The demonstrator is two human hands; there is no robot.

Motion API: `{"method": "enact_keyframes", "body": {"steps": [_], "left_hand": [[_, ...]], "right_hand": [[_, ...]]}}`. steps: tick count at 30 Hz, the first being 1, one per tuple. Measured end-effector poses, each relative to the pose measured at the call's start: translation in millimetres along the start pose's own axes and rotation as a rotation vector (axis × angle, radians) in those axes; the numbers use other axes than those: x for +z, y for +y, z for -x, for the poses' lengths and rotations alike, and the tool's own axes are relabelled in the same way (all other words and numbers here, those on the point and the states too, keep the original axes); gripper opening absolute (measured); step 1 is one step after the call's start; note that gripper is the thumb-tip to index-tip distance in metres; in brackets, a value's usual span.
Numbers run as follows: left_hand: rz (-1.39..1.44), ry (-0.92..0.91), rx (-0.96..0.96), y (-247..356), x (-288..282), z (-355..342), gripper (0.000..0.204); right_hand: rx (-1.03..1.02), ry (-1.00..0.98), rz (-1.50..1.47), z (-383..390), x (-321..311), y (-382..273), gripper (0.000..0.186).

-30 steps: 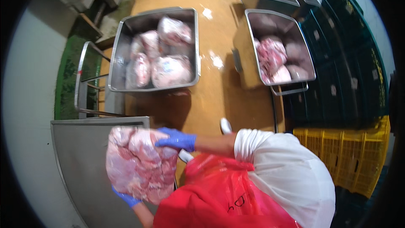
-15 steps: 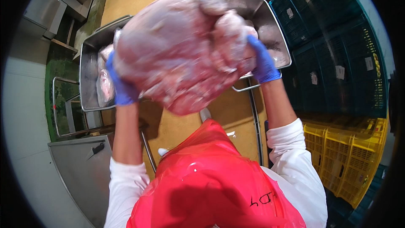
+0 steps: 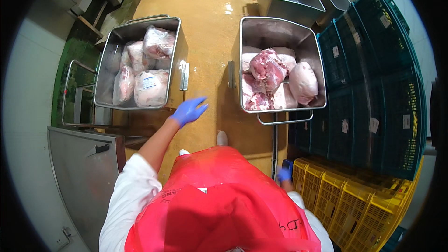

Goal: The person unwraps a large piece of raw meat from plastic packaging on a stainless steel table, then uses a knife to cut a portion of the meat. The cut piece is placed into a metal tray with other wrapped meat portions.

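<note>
The left hand [image 3: 189,110], fingers spread and empty, hangs between the two metal bins; the right hand [image 3: 283,174] hangs low, state unclear. Meat [image 3: 275,80] sits piled in the right bin [image 3: 313,46]. The wet floor [image 3: 205,32] could cause slipping.

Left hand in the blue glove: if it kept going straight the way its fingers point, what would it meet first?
The left hand points up and right, over bare yellow floor. Probably it would first meet the steel bin of unwrapped meat, near its left wall, though depth is hard to judge.
</note>
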State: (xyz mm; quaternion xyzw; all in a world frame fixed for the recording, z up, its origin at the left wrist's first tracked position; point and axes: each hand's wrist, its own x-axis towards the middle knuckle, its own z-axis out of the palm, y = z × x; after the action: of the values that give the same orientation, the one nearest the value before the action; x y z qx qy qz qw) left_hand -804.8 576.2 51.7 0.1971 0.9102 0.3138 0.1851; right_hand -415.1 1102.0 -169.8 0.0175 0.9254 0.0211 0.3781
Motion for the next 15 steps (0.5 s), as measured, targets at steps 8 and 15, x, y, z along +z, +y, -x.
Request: {"method": "enact_keyframes", "body": {"steps": [8,15], "left_hand": [[0.353,0.165,-0.905,-209,66,339,0.042],[0.311,0.486,-0.664,-195,3,345,0.041]], "right_hand": [[0.333,-0.320,-1.072,47,-14,-136,0.036],[0.402,0.314,-1.277,-83,-195,-93,0.042]]}}
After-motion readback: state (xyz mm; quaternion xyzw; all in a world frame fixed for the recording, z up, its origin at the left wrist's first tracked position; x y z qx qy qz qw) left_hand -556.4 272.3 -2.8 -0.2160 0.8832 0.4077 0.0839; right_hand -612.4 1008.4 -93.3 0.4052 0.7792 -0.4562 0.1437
